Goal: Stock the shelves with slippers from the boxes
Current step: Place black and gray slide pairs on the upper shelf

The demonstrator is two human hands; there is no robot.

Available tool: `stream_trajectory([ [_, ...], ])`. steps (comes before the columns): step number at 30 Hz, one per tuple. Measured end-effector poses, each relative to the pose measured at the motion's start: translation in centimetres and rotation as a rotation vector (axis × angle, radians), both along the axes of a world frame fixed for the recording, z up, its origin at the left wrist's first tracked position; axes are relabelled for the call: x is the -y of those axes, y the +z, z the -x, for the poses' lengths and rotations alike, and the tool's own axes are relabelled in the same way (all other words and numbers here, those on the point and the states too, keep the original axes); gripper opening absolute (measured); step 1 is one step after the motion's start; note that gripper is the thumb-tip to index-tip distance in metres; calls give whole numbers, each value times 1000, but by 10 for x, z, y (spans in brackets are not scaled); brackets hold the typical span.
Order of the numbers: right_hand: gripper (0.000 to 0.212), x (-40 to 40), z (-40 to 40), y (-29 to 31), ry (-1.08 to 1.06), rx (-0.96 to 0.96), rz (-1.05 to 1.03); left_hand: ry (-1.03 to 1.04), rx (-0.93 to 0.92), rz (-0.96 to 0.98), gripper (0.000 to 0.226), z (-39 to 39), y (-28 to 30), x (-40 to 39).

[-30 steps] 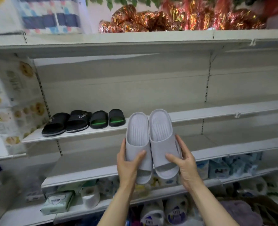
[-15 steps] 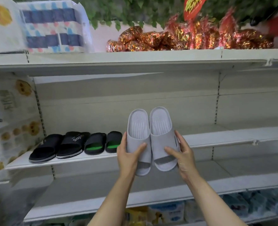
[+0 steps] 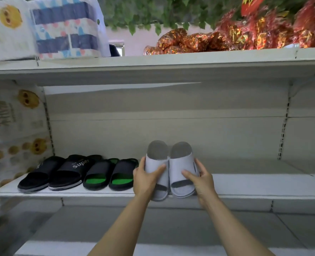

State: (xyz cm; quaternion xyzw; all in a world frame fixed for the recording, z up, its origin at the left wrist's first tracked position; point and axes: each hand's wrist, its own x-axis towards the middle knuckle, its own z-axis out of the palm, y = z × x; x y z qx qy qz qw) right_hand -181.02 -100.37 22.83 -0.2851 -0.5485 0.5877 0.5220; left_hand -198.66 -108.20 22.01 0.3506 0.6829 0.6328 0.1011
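A pair of light grey slippers lies side by side on the white shelf (image 3: pixel 245 183), toes at the front edge. My left hand (image 3: pixel 145 179) grips the left grey slipper (image 3: pixel 155 163) with the thumb over its strap. My right hand (image 3: pixel 201 180) grips the right grey slipper (image 3: pixel 182 161) the same way. Left of them stand a black pair marked "Super" (image 3: pixel 60 172) and a black pair with green insoles (image 3: pixel 110 174), all in one row.
The shelf runs bare to the right of the grey pair. A shelf board above (image 3: pixel 153 67) carries tissue packs (image 3: pixel 66 28) and red foil bags (image 3: pixel 245 37). A lower white shelf (image 3: pixel 263 228) lies beneath my arms. Printed packs (image 3: pixel 14 135) stand at the left.
The grey pair went from held upright in front of the shelf to lying flat on the shelf beside the green-soled pair. Both hands moved forward with it; the view tilted upward.
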Motion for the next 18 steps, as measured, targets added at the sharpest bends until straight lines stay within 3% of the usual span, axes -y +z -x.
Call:
stream_trajectory([
  [6, 72, -23, 21, -7, 26, 141, 59, 27, -76, 258, 105, 10, 5, -12],
  [10, 80, -26, 23, -7, -85, 453, -38, 51, -287, 458, 71, 15, 6, -20],
  [16, 99, -3, 35, 1, -192, 1012, -382, 69, -393, 504, 54, 11, 5, -26],
  [18, 99, -1, 40, -3, -206, 1078, -401, 75, -400, 498, 57, 14, 3, -28],
])
